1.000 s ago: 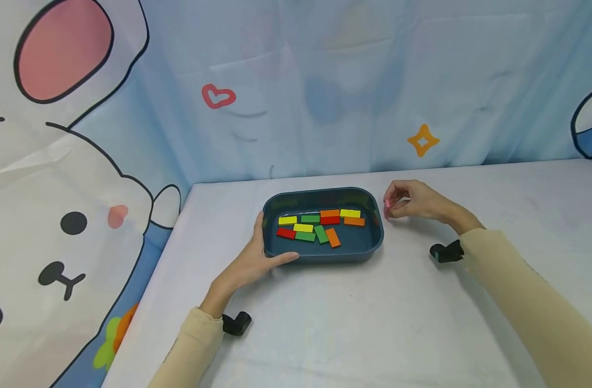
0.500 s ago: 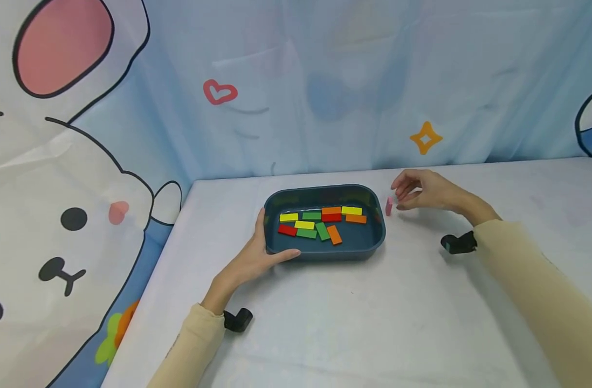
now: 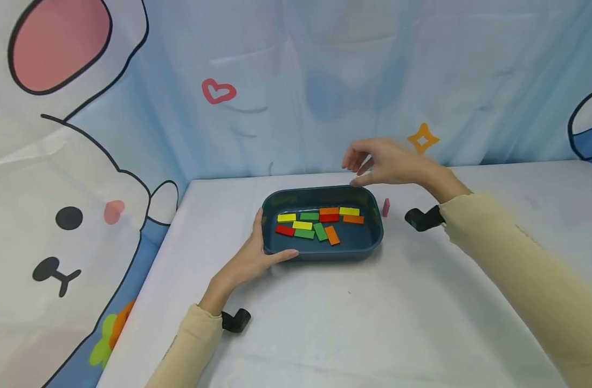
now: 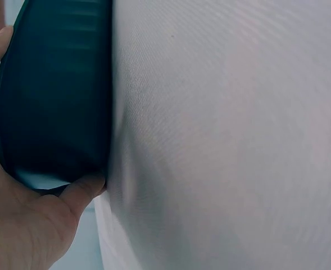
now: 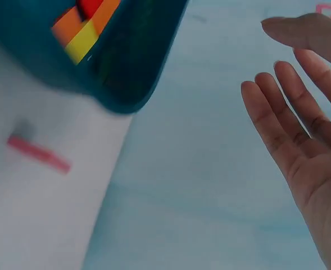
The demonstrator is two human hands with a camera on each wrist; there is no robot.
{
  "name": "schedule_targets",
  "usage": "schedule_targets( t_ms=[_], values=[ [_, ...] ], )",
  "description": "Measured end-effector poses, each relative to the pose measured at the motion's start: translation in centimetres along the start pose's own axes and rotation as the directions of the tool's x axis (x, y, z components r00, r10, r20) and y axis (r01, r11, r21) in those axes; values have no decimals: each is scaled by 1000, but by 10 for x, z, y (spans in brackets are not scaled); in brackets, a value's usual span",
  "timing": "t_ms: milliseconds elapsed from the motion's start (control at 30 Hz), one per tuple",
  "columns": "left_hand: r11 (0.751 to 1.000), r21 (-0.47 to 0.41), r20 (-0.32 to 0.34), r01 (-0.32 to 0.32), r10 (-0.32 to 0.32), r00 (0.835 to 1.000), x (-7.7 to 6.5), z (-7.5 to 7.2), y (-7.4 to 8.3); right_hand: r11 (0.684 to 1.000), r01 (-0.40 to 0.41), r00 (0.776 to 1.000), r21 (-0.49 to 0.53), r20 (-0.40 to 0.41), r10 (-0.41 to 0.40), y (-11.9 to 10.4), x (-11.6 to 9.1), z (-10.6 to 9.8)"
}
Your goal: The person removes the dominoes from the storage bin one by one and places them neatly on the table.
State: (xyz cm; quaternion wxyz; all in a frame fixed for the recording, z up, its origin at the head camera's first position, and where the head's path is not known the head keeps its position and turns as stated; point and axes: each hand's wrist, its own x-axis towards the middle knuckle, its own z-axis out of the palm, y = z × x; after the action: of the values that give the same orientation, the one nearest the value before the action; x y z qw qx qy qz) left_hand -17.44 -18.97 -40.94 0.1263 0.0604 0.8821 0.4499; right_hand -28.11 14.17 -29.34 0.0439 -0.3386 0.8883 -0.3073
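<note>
A dark blue-green rectangular tray (image 3: 325,253) sits on the white table, holding several flat blocks in yellow, green, red and orange, such as an orange block (image 3: 332,235) near the front. My left hand (image 3: 252,257) grips the tray's left end, thumb along the near wall and fingers at the left side. Over the far right rim hovers my right hand (image 3: 390,161), holding nothing, its fingers loosely bent and apart. A pink block (image 3: 385,207) stands on its narrow side on the table just right of the tray; the right wrist view also catches this pink block (image 5: 39,153), blurred.
The white tablecloth (image 3: 373,323) spreads in front of and around the tray. A pale blue printed curtain (image 3: 286,108) hangs behind the table's far edge, and a large cartoon figure (image 3: 82,215) is printed on the left side.
My right hand has let go of the pink block, leaving it standing on the table. It has then moved up and left over the tray's far right rim. The left hand stays put.
</note>
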Motion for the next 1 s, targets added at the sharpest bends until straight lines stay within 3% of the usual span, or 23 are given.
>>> schedule_targets(
  t_ms=[133, 267, 433, 600, 867, 1000],
  values=[
    [1000, -18, 4, -3, 3, 1000, 3, 5, 2, 994, 97, 990, -41, 105, -92, -17, 18, 10],
    [999, -40, 17, -1, 2, 1000, 5, 10, 6, 991, 112, 974, -75, 206, -94, -22, 29, 22],
    [999, -37, 33, -21, 22, 999, 7, 16, 10, 990, 56, 952, -126, 307, -15, -12, 35, 41],
    [998, -46, 45, -43, 45, 998, 7, 18, 11, 992, -27, 916, -125, 395, 75, 1, 35, 56],
    [1000, -22, 30, -16, 16, 999, 4, 17, 11, 958, -180, 816, -223, 511, 272, 4, 35, 70],
    [999, -26, 33, -24, 25, 999, 4, 16, 10, 944, -211, 787, -252, 529, 318, 3, 35, 74]
  ],
)
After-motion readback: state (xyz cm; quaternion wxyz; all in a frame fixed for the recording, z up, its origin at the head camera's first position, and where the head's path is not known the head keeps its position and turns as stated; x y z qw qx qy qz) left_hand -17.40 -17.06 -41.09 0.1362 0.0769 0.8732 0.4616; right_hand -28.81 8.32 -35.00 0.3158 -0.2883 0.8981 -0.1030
